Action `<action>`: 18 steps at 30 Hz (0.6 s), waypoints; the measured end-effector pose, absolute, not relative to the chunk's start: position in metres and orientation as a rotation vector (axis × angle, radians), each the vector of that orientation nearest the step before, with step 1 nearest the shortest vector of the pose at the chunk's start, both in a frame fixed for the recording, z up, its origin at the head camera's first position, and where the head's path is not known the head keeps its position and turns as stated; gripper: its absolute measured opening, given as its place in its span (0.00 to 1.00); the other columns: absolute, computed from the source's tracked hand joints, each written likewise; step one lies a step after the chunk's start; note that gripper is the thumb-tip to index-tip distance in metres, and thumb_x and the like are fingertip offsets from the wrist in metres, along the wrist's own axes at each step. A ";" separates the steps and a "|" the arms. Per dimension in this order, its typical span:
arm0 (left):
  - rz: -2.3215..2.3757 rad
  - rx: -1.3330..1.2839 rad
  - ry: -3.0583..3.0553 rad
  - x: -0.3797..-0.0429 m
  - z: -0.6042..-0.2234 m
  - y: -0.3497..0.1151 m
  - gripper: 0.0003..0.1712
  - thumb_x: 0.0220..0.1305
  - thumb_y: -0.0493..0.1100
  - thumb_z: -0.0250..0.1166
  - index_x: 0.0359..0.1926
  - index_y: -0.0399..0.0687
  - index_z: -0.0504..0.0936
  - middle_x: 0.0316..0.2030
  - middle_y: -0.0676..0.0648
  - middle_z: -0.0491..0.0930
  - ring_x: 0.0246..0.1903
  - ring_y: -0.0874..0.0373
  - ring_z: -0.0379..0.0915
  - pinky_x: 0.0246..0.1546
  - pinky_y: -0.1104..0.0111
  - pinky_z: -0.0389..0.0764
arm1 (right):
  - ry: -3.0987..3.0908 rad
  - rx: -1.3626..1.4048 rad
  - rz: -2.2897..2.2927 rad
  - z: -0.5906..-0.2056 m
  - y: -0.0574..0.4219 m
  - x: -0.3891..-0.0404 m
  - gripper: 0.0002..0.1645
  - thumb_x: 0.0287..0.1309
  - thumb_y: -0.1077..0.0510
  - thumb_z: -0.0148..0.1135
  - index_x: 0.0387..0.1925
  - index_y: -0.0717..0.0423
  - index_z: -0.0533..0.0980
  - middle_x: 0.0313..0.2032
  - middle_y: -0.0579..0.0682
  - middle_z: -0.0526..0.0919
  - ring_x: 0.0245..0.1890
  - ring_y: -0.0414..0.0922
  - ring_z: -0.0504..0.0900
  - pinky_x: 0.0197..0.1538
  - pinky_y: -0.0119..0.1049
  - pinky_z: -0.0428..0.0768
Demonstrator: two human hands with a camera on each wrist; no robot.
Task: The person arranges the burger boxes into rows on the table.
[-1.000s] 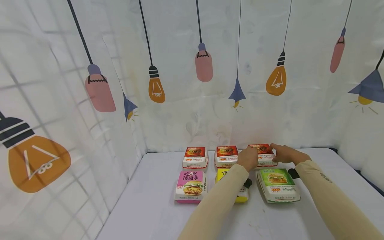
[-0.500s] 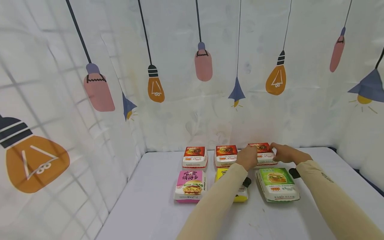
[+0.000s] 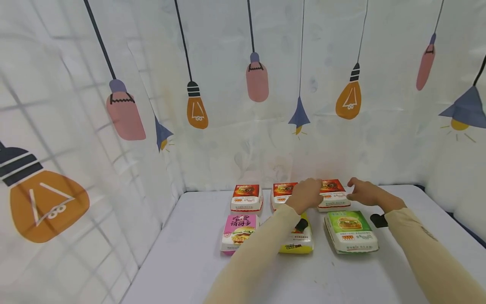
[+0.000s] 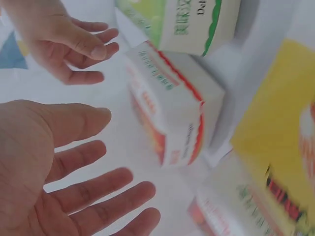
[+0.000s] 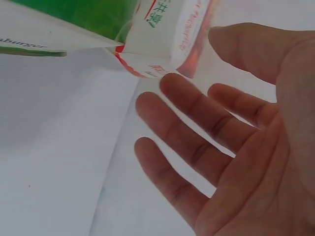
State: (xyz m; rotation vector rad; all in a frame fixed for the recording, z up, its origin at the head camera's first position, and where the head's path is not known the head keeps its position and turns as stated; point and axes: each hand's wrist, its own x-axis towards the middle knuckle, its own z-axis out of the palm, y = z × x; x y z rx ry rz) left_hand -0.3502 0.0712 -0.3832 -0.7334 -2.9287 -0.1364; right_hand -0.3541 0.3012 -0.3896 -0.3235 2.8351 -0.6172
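Note:
My left hand (image 3: pixel 306 195) and right hand (image 3: pixel 367 193) are on either side of the back right red-and-white burger box (image 3: pixel 334 199). Both have let the box stand by itself on the table. In the left wrist view the left hand's fingers (image 4: pixel 106 196) are spread and relaxed, apart from the box's side. The right wrist view shows the right fingers (image 5: pixel 170 123) loosely extended near the red box (image 5: pixel 160 34), holding nothing. Just in front stands a green burger box (image 3: pixel 351 232). My left sleeve partly covers a yellow burger box (image 3: pixel 298 242), and the left hand overlaps the middle red box (image 3: pixel 282 191).
A third red box (image 3: pixel 247 198) stands at the back left, with a pink burger box (image 3: pixel 239 230) before it. Together the boxes form two rows on the white table (image 3: pixel 178 261). A white curtain (image 3: pixel 228 147) printed with lamps hangs right behind the table.
Both hands have moved off the sides of the back right red box, the left one leftward and the right one slightly rightward. More of that box and the yellow box shows now.

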 end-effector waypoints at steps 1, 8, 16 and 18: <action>-0.142 -0.752 -2.921 -0.348 -0.378 0.067 0.11 0.68 0.47 0.66 0.49 0.56 0.82 0.42 0.56 0.85 0.34 0.64 0.78 0.26 0.70 0.76 | 2.852 -0.343 -0.636 -0.387 0.301 -0.351 0.31 0.70 0.55 0.61 0.61 0.74 0.63 0.45 0.70 0.81 0.42 0.58 0.82 0.44 0.53 0.82; -0.189 -0.812 -2.859 -0.327 -0.351 0.028 0.17 0.71 0.53 0.62 0.58 0.60 0.81 0.52 0.58 0.85 0.43 0.65 0.80 0.35 0.71 0.79 | 2.942 -0.414 -0.747 -0.383 0.305 -0.334 0.18 0.72 0.56 0.58 0.52 0.66 0.70 0.39 0.57 0.79 0.36 0.49 0.76 0.37 0.40 0.76; -0.369 -0.767 -2.746 -0.302 -0.343 -0.027 0.11 0.71 0.52 0.63 0.49 0.57 0.83 0.39 0.57 0.85 0.32 0.64 0.75 0.27 0.73 0.73 | 3.035 -0.445 -0.845 -0.387 0.305 -0.308 0.15 0.72 0.54 0.59 0.49 0.62 0.72 0.37 0.53 0.79 0.36 0.46 0.76 0.35 0.38 0.75; -0.427 -0.725 -2.697 -0.298 -0.346 -0.044 0.07 0.70 0.50 0.64 0.44 0.56 0.83 0.34 0.55 0.83 0.29 0.63 0.73 0.26 0.73 0.71 | 3.050 -0.444 -0.864 -0.388 0.306 -0.303 0.15 0.72 0.54 0.59 0.49 0.61 0.72 0.38 0.53 0.80 0.36 0.46 0.76 0.35 0.38 0.76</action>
